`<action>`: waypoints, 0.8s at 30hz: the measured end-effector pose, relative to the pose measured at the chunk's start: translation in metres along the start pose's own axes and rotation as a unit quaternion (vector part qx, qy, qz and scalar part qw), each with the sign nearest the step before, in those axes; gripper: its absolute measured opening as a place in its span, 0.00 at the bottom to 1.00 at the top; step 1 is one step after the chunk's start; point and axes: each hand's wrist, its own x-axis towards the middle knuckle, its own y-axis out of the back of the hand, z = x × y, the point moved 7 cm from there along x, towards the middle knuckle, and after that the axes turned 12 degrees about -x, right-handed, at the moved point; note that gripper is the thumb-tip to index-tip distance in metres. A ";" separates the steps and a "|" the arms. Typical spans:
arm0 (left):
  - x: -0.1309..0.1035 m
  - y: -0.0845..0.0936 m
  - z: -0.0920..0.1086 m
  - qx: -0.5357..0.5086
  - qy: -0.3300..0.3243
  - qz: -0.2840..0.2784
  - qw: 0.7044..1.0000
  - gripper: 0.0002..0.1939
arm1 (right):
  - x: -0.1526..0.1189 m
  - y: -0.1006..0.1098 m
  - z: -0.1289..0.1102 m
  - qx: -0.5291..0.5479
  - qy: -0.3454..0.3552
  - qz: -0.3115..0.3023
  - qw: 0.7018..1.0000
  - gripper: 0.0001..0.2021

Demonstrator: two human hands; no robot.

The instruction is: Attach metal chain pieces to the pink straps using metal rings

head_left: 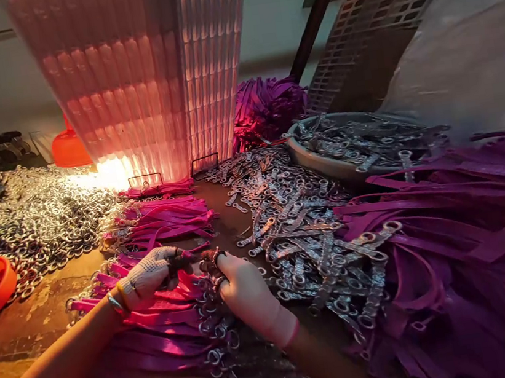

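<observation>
In the head view, the left hand [152, 273], white-gloved with dark fingertips, nearly meets the right hand [251, 294] (pale glove, pink cuff) over the table [51, 302]; whether either is closed on anything, I cannot tell. Flat glossy magenta straps with metal rings [161, 343] lie beneath, near the front edge. Shiny silver ringed strips [295, 227] heap right of them; purple straps [471, 259] cover the right side.

Glossy magenta straps [159, 328] with silvery rings [215, 356] at their ends, flat in rows on the brown tabletop [51, 305]
</observation>
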 end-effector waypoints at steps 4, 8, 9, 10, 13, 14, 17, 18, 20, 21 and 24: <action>-0.027 0.002 -0.015 -0.059 0.025 0.033 0.997 0.23 | 0.010 -0.012 -0.032 -0.084 0.044 -0.054 0.994 0.11; -0.027 0.001 -0.025 -0.062 0.024 0.048 0.997 0.21 | 0.012 -0.021 -0.047 -0.157 0.076 -0.075 0.982 0.11; -0.025 0.002 -0.026 -0.033 0.006 0.048 0.998 0.19 | 0.012 -0.023 -0.048 -0.165 0.080 -0.075 0.980 0.11; -0.024 0.002 -0.025 0.006 -0.023 0.045 0.999 0.15 | 0.012 -0.025 -0.048 -0.169 0.080 -0.073 0.980 0.11; -0.021 0.005 -0.021 0.095 -0.104 0.035 0.989 0.06 | 0.011 -0.028 -0.045 -0.158 0.065 -0.061 0.983 0.13; -0.020 0.006 -0.023 0.093 -0.104 0.029 0.990 0.05 | 0.010 -0.028 -0.044 -0.145 0.060 -0.055 0.986 0.13; -0.023 0.011 -0.031 0.037 -0.058 0.030 0.997 0.09 | 0.011 -0.025 -0.046 -0.106 0.069 -0.058 0.990 0.18; -0.025 0.012 -0.032 0.015 -0.048 0.038 0.998 0.10 | 0.012 -0.024 -0.047 -0.106 0.072 -0.073 0.989 0.19; -0.029 0.014 -0.032 -0.011 -0.046 0.054 0.997 0.11 | 0.015 -0.025 -0.048 -0.133 0.062 -0.117 0.982 0.20; -0.031 0.014 -0.032 -0.016 -0.051 0.062 0.997 0.10 | 0.017 -0.025 -0.048 -0.155 0.050 -0.137 0.977 0.19; -0.033 0.014 -0.032 0.009 -0.078 0.081 0.994 0.07 | 0.023 -0.024 -0.050 -0.209 0.030 -0.155 0.965 0.14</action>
